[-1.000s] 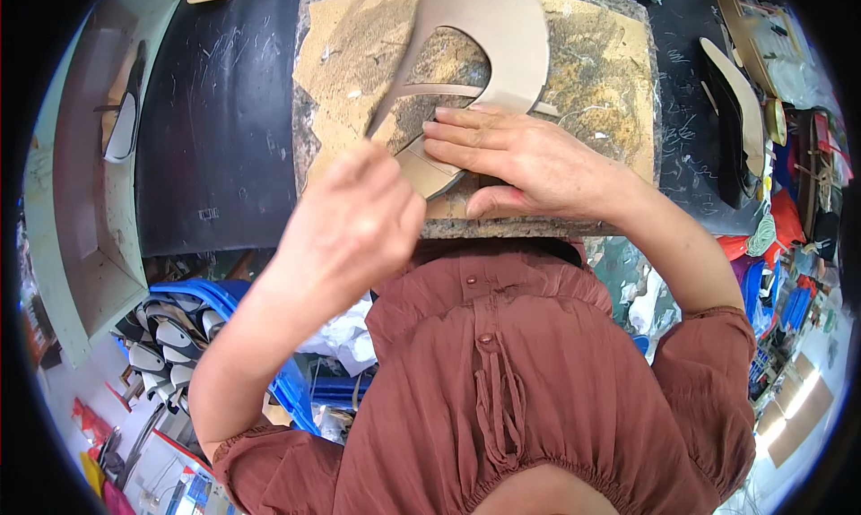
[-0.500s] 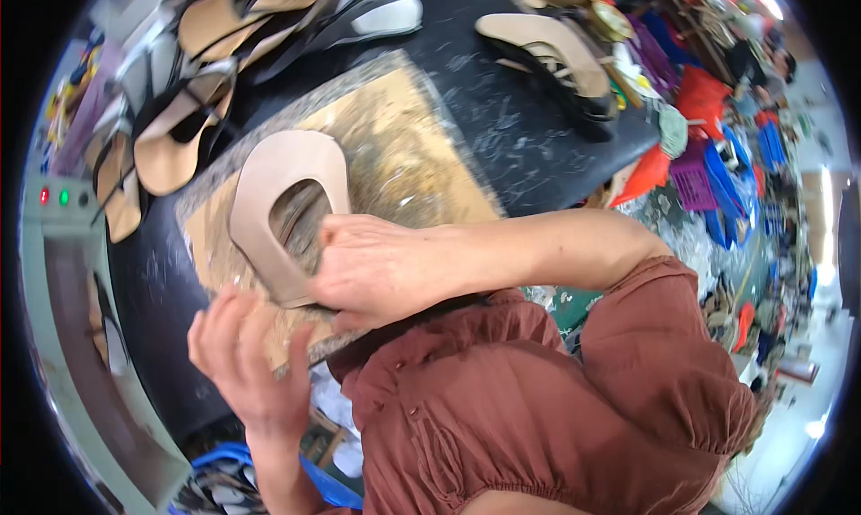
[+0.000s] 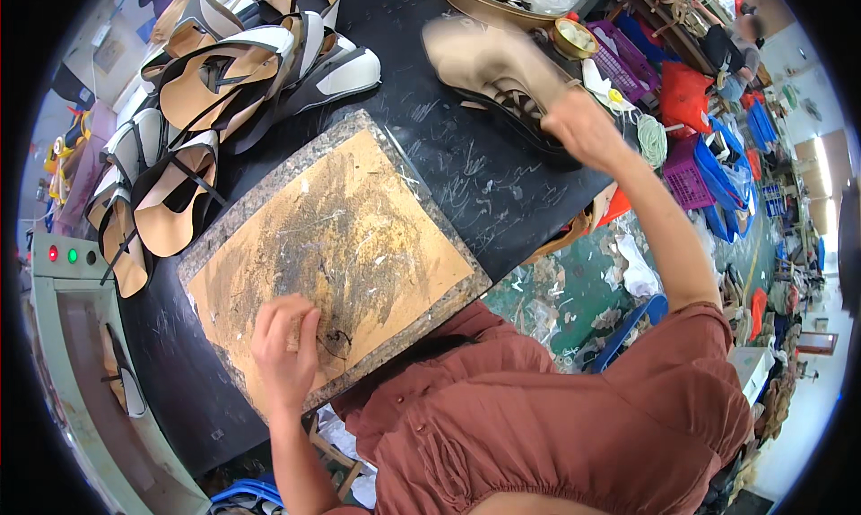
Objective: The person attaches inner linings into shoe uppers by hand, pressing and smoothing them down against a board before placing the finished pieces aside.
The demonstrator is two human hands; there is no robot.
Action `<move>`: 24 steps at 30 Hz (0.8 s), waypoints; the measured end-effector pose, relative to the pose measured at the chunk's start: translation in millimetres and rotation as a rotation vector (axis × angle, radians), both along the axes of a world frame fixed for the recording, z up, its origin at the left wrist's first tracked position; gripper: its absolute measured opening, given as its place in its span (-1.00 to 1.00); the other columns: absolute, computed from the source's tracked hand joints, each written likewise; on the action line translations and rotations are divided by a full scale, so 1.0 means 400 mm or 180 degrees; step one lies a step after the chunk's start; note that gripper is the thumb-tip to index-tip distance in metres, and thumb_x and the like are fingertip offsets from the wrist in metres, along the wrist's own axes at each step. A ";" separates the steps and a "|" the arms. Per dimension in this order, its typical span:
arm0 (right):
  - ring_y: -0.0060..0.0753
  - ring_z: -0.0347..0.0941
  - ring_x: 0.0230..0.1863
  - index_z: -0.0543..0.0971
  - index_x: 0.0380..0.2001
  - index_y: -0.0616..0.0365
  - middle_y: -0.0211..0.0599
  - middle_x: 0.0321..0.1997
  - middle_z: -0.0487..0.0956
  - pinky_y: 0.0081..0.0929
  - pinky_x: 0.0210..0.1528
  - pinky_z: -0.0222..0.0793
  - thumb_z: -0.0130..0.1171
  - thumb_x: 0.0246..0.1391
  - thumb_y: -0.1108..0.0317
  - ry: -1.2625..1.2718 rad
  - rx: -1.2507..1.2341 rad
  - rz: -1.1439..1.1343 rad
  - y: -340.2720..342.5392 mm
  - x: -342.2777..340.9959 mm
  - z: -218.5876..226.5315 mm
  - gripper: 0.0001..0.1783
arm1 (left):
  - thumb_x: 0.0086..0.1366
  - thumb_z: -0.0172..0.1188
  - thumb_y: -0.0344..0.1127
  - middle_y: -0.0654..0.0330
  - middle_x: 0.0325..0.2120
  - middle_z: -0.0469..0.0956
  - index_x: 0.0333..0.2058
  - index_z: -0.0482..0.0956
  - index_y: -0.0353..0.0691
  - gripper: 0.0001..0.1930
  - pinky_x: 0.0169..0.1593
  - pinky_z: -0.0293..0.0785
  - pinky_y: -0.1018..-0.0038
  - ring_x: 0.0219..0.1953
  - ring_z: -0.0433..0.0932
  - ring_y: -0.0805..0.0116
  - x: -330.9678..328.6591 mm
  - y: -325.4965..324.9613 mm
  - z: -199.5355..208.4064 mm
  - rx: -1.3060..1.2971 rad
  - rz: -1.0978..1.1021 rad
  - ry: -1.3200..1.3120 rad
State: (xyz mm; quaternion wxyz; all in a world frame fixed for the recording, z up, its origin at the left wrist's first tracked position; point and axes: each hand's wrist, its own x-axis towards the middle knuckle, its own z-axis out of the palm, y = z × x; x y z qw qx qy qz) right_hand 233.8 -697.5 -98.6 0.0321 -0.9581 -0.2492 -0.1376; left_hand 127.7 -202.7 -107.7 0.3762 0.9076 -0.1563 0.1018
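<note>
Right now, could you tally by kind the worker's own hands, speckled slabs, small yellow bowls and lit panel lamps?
Worker's hands: 2 (left hand, right hand)
Speckled slab: 1
Small yellow bowl: 1
Lit panel lamps: 2 (red lamp, green lamp)
Total: 6

I see green floor point(image 3: 585, 246) strewn with pale scraps point(image 3: 635, 266) right of centre. A strip light point(image 3: 823, 170) glares far right.

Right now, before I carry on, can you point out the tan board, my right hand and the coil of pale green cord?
tan board point(image 3: 345, 233), head view: scuffed middle of its top face
right hand point(image 3: 583, 129), head view: back of the hand
pale green cord point(image 3: 652, 140), head view: middle of the coil
</note>
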 end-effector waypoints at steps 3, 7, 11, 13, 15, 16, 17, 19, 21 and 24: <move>-0.20 0.42 -0.18 0.57 -0.49 0.07 -0.29 -0.42 0.52 -0.20 0.03 0.18 0.11 0.22 0.01 0.0268 -0.0416 -0.0421 -0.013 -0.040 -0.014 -0.62 | 0.17 0.30 -0.53 0.05 -0.34 0.59 -0.33 0.59 -0.31 -0.91 -0.11 0.48 0.35 -0.23 0.59 0.10 0.147 -0.037 -0.010 -0.0074 -0.0217 -0.0192; -0.25 0.45 -0.11 0.59 -0.44 0.07 -0.35 -0.37 0.55 -0.17 0.12 0.15 0.24 0.12 0.11 -0.0636 0.0052 -0.0015 0.151 0.067 0.071 -0.74 | 0.25 0.34 -0.21 0.07 -0.40 0.62 -0.35 0.64 -0.34 -0.74 -0.17 0.46 0.39 -0.29 0.60 0.24 0.429 -0.089 0.034 -0.0696 0.0916 -0.0507; -0.16 0.49 -0.09 0.61 -0.33 0.10 -0.29 -0.27 0.59 -0.28 -0.04 0.34 0.30 0.06 0.28 -0.0872 0.1135 0.0687 0.409 0.265 0.091 -0.84 | 0.10 0.23 0.35 -0.09 -0.53 0.63 -0.39 0.70 -0.36 -0.30 -0.19 0.49 0.25 -0.42 0.65 0.14 0.676 -0.168 0.059 -0.0942 0.1699 -0.0061; -0.14 0.47 0.10 0.55 -0.03 0.10 -0.22 0.02 0.58 -0.25 0.10 0.35 0.29 0.04 0.32 -0.1089 0.1202 0.0871 0.532 0.386 0.062 -0.61 | 0.15 0.28 0.13 -0.05 -0.57 0.63 -0.48 0.69 -0.35 -0.48 -0.21 0.48 0.26 -0.45 0.61 0.16 0.758 -0.213 0.035 -0.1579 0.1769 -0.0303; -0.10 0.39 0.25 0.42 0.18 0.07 -0.20 0.24 0.47 -0.18 0.20 0.31 0.28 0.03 0.31 -0.0896 0.1216 0.0954 0.635 0.484 0.018 -0.40 | 0.21 0.28 -0.10 0.14 -0.55 0.63 -0.45 0.66 -0.34 -0.66 -0.27 0.44 0.34 -0.47 0.55 0.32 0.773 -0.204 0.025 -0.2665 0.1777 -0.0148; -0.11 0.40 0.24 0.45 0.15 0.07 -0.21 0.21 0.49 -0.18 0.19 0.33 0.28 0.01 0.32 -0.0448 0.1286 0.0915 0.661 0.500 0.008 -0.43 | 0.25 0.25 -0.16 0.24 -0.46 0.60 -0.37 0.64 -0.33 -0.72 -0.20 0.39 0.40 -0.38 0.51 0.40 0.721 -0.169 0.056 -0.3259 0.1485 0.0137; -0.12 0.41 0.23 0.48 0.11 0.07 -0.22 0.18 0.51 -0.18 0.18 0.36 0.29 0.00 0.32 0.0010 0.1354 0.0927 0.690 0.508 0.002 -0.45 | 0.29 0.23 -0.23 0.34 -0.37 0.57 -0.29 0.62 -0.31 -0.77 -0.13 0.34 0.47 -0.28 0.47 0.48 0.621 -0.126 0.109 -0.3836 0.1207 0.0382; -0.08 0.47 0.16 0.52 0.07 0.12 -0.15 0.16 0.52 -0.23 0.13 0.45 0.35 -0.05 0.35 -0.0126 0.0585 0.0854 0.667 0.553 -0.061 -0.46 | 0.37 0.14 -0.29 0.29 -0.31 0.54 -0.16 0.56 -0.29 -0.81 -0.07 0.25 0.56 -0.21 0.40 0.54 0.452 -0.013 0.145 -0.4031 0.1186 0.0037; -0.07 0.47 0.17 0.53 0.04 0.14 -0.14 0.18 0.52 -0.25 0.17 0.43 0.31 -0.02 0.36 -0.0039 0.0629 0.0786 0.667 0.553 -0.070 -0.51 | 0.44 0.06 -0.32 0.32 -0.32 0.49 -0.14 0.52 -0.28 -0.83 -0.12 0.23 0.59 -0.25 0.36 0.60 0.261 0.071 0.219 -0.3912 0.1155 -0.0431; 0.02 0.40 0.25 0.47 0.16 0.16 -0.05 0.29 0.42 -0.23 0.23 0.37 0.27 0.02 0.42 0.0017 0.0927 0.0925 0.665 0.544 -0.062 -0.43 | 0.36 0.12 -0.45 0.31 -0.41 0.44 -0.21 0.52 -0.35 -0.90 -0.16 0.18 0.57 -0.31 0.34 0.49 -0.024 0.178 0.261 -0.1691 0.1972 -0.0552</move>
